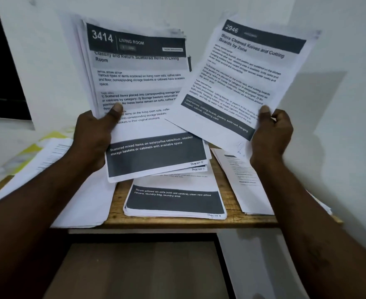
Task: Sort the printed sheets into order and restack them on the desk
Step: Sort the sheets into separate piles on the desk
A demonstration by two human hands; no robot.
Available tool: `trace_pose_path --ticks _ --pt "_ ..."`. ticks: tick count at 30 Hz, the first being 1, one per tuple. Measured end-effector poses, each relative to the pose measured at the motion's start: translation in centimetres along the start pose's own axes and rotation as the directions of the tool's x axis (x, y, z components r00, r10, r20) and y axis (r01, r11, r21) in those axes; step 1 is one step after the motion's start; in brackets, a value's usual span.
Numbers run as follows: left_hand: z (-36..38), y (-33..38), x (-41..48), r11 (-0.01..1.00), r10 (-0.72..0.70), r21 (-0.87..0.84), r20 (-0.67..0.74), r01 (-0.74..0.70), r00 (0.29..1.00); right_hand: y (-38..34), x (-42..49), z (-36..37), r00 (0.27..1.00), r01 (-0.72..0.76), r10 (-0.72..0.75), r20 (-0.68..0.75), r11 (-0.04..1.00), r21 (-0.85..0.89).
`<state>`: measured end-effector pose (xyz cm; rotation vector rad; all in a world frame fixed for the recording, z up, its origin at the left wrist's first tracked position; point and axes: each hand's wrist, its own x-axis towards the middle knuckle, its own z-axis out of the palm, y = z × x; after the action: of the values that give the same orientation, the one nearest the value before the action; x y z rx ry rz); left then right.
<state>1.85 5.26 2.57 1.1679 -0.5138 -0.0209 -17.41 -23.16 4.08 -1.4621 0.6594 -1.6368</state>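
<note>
The left hand (95,134) gripped a bundle of printed sheets (139,83) above the far part of the wooden desk (177,222), thumb pressed on the top page and fingers curled behind. That page was headed "3414 LIVING ROOM" and "Classify and Return Scattered Items in Living Room", with "Page No 15" handwritten at its near corner; a page under it read "Page No 17".

To the right, the right hand (271,134) pinched a tilted sheet (242,78) at its near edge, headed "2946" and "Store Cleaned Knives and Cutting Boards by Zone".

On the desk, a middle stack (173,201) showed "Throw pillows on sofa (with old covers)"; its page number was too small to read. A right pile (242,180) and a left pile (74,197) flanked it, with yellow paper (33,147) far left.
</note>
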Motion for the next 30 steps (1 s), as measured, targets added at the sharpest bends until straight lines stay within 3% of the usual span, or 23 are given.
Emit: trace_pose_path --ticks 25,30 --pt "-3.4 1.4 -3.4 0.996 0.058 -0.067 0.028 -0.056 0.998 -2.5 -3.7 0.0 0.982 -0.004 -0.032 0.187 0.982 0.187" --pt "-3.2 1.4 -3.6 0.997 0.054 -0.063 0.028 -0.052 0.998 -2.8 -4.6 0.0 0.945 -0.072 -0.028 0.326 0.954 0.29"
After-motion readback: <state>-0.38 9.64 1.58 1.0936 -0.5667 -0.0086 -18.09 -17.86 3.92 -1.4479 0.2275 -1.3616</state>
